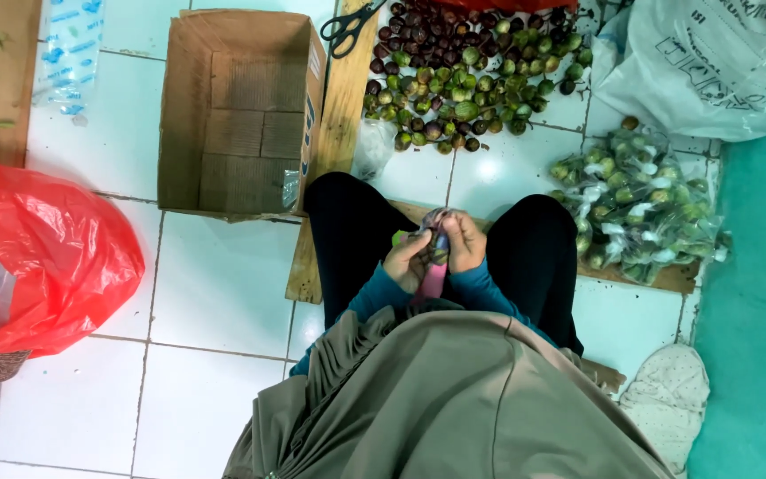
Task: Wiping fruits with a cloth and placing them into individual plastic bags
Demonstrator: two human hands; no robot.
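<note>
Seen from above, I sit on a white tiled floor with my knees apart. My left hand and my right hand meet between my knees, both closed on a small clear bag of fruit; a pink strip hangs below it. A loose pile of green and dark purple round fruits lies on the floor ahead. To my right sits a heap of filled clear bags holding green fruits.
An empty open cardboard box stands ahead left, beside a wooden plank with black scissors on it. A red plastic bag lies at left, a white sack at upper right, a teal mat at right.
</note>
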